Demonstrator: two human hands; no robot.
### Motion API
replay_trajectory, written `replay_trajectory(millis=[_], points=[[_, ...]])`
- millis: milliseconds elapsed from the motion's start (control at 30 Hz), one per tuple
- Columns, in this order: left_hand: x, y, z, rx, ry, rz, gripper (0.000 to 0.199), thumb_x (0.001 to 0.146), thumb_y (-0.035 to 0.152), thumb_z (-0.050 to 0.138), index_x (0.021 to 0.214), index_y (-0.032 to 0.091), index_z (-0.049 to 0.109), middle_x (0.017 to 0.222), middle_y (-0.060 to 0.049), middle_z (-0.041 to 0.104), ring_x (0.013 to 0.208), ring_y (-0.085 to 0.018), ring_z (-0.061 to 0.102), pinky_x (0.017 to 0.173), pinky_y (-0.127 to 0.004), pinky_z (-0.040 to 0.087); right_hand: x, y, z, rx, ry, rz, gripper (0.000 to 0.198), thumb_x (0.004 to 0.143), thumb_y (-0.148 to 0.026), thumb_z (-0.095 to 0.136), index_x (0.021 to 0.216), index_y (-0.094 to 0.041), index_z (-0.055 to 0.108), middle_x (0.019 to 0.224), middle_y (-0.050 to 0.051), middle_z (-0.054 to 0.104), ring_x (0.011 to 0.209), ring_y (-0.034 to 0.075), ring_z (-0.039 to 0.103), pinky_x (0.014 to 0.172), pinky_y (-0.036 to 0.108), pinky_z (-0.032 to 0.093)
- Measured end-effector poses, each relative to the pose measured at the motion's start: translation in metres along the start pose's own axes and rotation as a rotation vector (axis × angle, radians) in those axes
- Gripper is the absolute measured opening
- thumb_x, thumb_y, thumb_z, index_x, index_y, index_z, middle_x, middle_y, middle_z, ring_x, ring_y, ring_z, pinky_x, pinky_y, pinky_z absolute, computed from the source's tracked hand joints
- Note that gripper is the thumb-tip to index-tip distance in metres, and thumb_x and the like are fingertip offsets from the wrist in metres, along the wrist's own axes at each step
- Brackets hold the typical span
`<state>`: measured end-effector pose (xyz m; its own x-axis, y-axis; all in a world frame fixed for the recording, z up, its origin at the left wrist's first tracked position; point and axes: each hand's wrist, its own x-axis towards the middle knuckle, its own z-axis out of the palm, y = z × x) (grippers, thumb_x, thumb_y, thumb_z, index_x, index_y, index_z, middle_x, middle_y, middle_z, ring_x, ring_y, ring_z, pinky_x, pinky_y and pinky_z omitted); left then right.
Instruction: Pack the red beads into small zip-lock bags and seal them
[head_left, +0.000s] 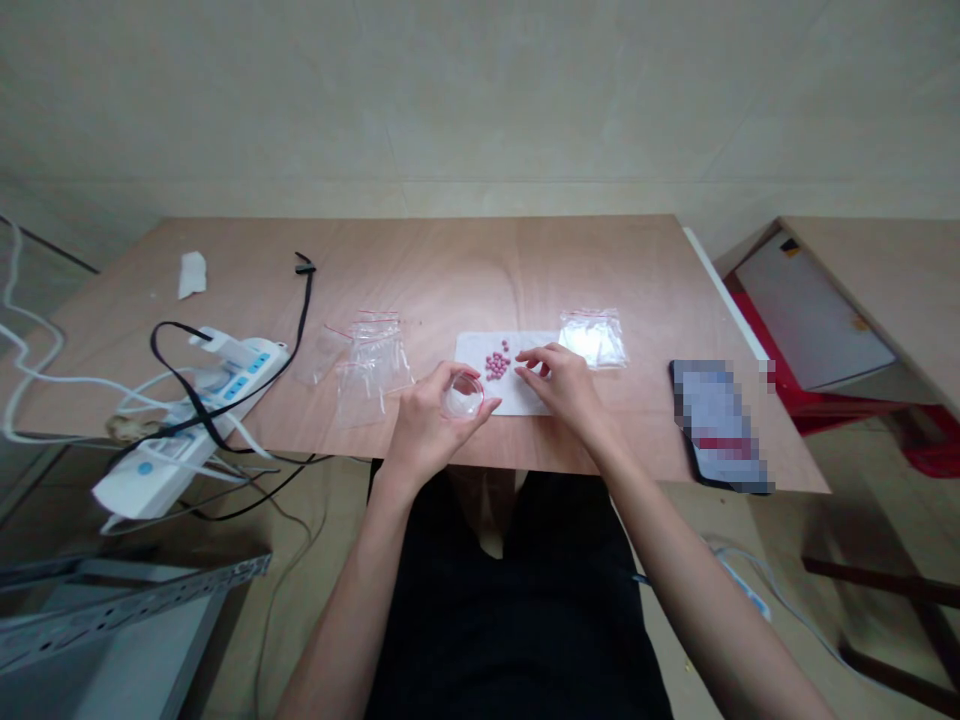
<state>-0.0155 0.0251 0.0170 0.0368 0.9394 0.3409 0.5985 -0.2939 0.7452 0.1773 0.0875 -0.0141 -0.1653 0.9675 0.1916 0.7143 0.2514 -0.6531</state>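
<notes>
A small pile of pink pills lies on a white sheet near the table's front edge, with a few strays just above it. To the left of the pile, my left hand curls around a clear zip bag, its mouth spread round and edged in red. My right hand is over the sheet's right part. Its thumb and index fingertips come close together beside the pills; anything between them is too small to make out.
Clear zip bags lie left of the sheet, and a stack of bags sits at its right. A power strip with tangled cables occupies the table's left. A phone rests at the right front edge. A paper scrap lies far left.
</notes>
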Motion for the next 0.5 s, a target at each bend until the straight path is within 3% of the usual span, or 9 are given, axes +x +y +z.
replay_trajectory(millis=[133, 267, 400, 500], points=[[0.000, -0.003, 0.003, -0.011, -0.030, -0.014, 0.026, 0.075, 0.030, 0.077, 0.094, 0.021, 0.061, 0.081, 0.000, 0.072, 0.076, -0.016, 0.071, 0.074, -0.027, 0.054, 0.005, -0.002, 0.017, -0.114, -0.011, -0.046, 0.021, 0.088, -0.017, 0.059, 0.099, -0.017, 0.076, 0.092, 0.012, 0.067, 0.084, 0.021, 0.063, 0.079, 0.034, 0.049], [0.000, -0.007, 0.005, -0.003, -0.043, -0.008, 0.025, 0.076, 0.029, 0.076, 0.094, 0.021, 0.061, 0.080, 0.001, 0.071, 0.076, -0.015, 0.070, 0.073, -0.026, 0.054, 0.011, -0.002, 0.018, -0.162, -0.011, -0.058, 0.017, 0.088, -0.017, 0.061, 0.086, -0.018, 0.077, 0.089, 0.012, 0.067, 0.088, 0.024, 0.062, 0.080, 0.036, 0.048], [0.001, -0.009, 0.009, -0.017, -0.024, 0.002, 0.026, 0.076, 0.027, 0.075, 0.095, 0.021, 0.059, 0.081, 0.001, 0.070, 0.077, -0.015, 0.069, 0.074, -0.027, 0.054, 0.002, -0.017, 0.005, 0.041, 0.121, -0.105, 0.007, 0.084, -0.020, 0.069, 0.083, -0.018, 0.075, 0.085, 0.008, 0.067, 0.076, 0.018, 0.060, 0.072, 0.032, 0.047], [0.003, -0.008, 0.015, -0.012, -0.018, 0.008, 0.026, 0.075, 0.027, 0.075, 0.094, 0.021, 0.058, 0.083, 0.000, 0.070, 0.077, -0.016, 0.069, 0.074, -0.027, 0.053, -0.012, -0.038, -0.008, 0.243, 0.076, -0.232, 0.012, 0.085, -0.030, 0.070, 0.083, -0.019, 0.074, 0.080, 0.004, 0.066, 0.068, 0.013, 0.056, 0.063, 0.027, 0.045]])
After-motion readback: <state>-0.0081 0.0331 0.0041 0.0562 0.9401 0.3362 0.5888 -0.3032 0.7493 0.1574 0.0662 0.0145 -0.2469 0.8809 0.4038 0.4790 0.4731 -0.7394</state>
